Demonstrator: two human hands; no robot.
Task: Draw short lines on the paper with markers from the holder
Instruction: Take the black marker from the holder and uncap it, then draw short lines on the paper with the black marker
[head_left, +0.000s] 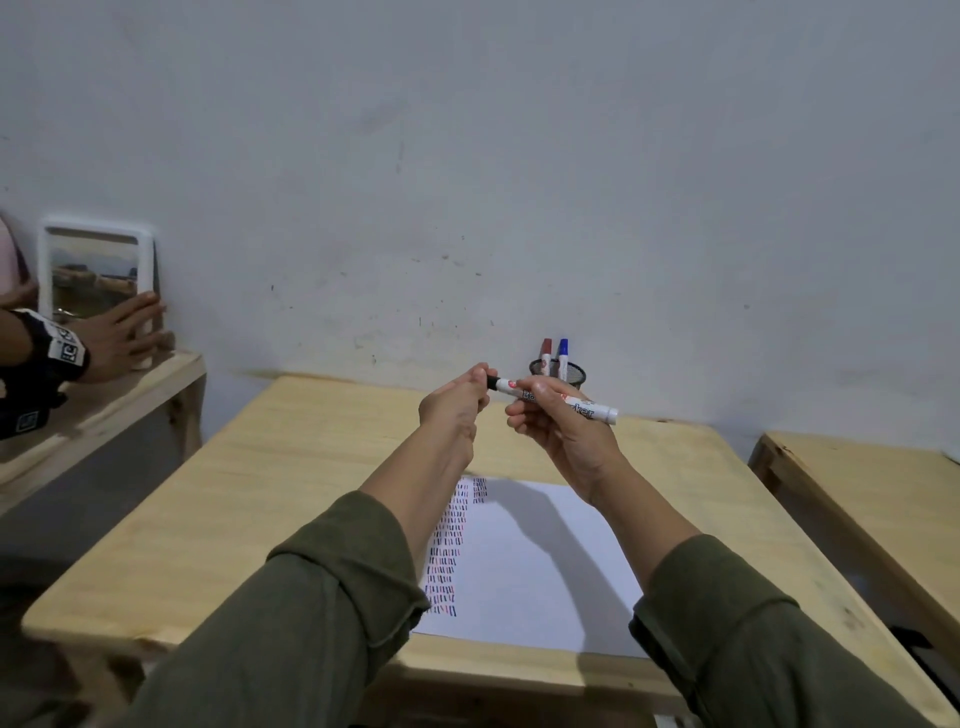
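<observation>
Above the far half of the wooden table, both hands are raised and meet on 1 white marker with black print. The right hand grips the barrel near its middle, fingers curled over it, so the marker's plain end sticks out to the right past the knuckles. The left hand is clenched around the marker's black cap; whether the cap is seated or pulled free cannot be told. The marker lies nearly level, tilted slightly down to the right.

Below the hands, nearer the table's front edge, lies the white paper. Columns of short red, blue and black lines fill its left strip, partly hidden by the left forearm; the rest of the sheet is blank, crossed by arm shadows.

Behind the right hand, at the table's back edge by the wall, stands the black mesh holder with 2 markers upright in it: a red-capped marker and a blue-capped marker.
</observation>
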